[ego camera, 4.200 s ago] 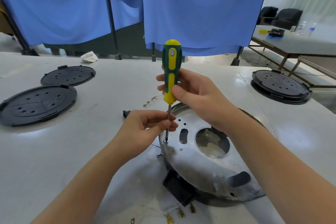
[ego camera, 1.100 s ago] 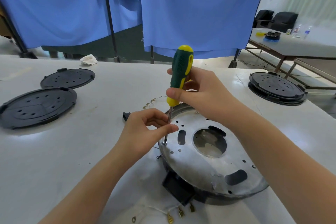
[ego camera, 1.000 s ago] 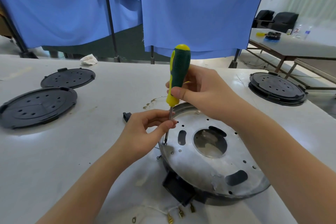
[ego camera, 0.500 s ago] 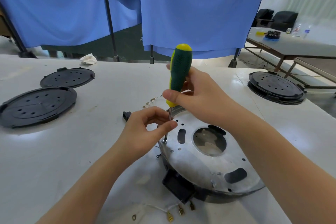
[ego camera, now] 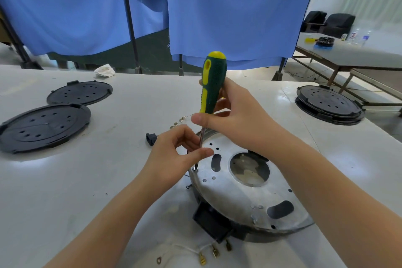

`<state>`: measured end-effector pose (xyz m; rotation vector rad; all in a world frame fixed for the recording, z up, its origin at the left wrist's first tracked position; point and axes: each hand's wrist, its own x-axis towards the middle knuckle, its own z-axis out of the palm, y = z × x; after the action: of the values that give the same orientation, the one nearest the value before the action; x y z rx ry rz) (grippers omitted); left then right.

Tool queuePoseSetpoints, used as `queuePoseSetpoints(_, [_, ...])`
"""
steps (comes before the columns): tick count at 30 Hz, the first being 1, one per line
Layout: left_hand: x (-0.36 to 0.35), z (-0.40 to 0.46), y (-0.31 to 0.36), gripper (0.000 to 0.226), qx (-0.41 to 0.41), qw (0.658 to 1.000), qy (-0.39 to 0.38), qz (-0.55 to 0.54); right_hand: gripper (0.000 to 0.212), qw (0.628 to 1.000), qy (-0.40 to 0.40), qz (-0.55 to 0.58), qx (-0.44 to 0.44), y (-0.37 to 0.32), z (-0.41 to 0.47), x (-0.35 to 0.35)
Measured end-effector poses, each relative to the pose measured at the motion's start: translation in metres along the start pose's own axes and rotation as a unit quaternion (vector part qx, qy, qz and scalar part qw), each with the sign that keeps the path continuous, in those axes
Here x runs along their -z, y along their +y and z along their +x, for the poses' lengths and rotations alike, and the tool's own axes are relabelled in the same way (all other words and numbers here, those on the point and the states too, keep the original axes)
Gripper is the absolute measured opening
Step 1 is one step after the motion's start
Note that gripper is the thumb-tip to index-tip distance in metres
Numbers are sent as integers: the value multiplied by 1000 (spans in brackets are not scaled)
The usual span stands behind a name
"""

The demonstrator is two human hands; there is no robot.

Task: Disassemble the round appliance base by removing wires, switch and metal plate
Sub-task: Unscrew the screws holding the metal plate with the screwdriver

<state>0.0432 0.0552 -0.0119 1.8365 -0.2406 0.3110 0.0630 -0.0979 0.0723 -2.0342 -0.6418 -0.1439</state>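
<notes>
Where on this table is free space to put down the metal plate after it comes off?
Bare tabletop lies left of the left hand, below the two black covers. It is crowded near the base, where wires lie in front.

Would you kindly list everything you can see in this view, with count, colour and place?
screwdriver: 1, green and yellow, upright, tip at the plate's left rim
metal plate: 1, silver, on the round base
round base: 1, black, near centre
black covers: 2, table left
stacked bases: black, table right
wires with terminals: white, brass ends, near edge
curtains: blue, behind
left hand: fingers pinch the shaft
right hand: grips the handle
</notes>
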Motion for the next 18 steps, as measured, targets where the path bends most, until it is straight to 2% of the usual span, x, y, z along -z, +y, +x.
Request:
queuePoseSetpoints(3, [3,-1,0,12,-9,999,-38,14,33,1000,-10,-2,1,-2,2,5])
queuePoseSetpoints(4, [5,-2,1,16,-15,998,-52,17,31,1000,-24,13,-1,-3,2,7])
queuePoseSetpoints(6, [7,-3,2,24,-23,997,-69,18,35,997,-55,61,-5,-3,2,9])
queuePoseSetpoints(8, [6,-3,4,23,-17,998,-60,15,38,994,-70,86,-12,-3,1,9])
queuePoseSetpoints(11, [4,-1,3,13,0,1000,-16,7,37,999,-39,26,-21,1,0,5])
queuePoseSetpoints(13, [2,-1,3,13,2,1000,3,9,44,1000,-11,1,-21,2,-1,3])
queuePoseSetpoints(15, [2,-1,2,15,-6,1000,3,16,47,1000,4,7,-16,2,-1,3])
queuePoseSetpoints(18, [4,-1,2,9,-17,999,-28,17,36,999,-13,30,-6,0,2,8])
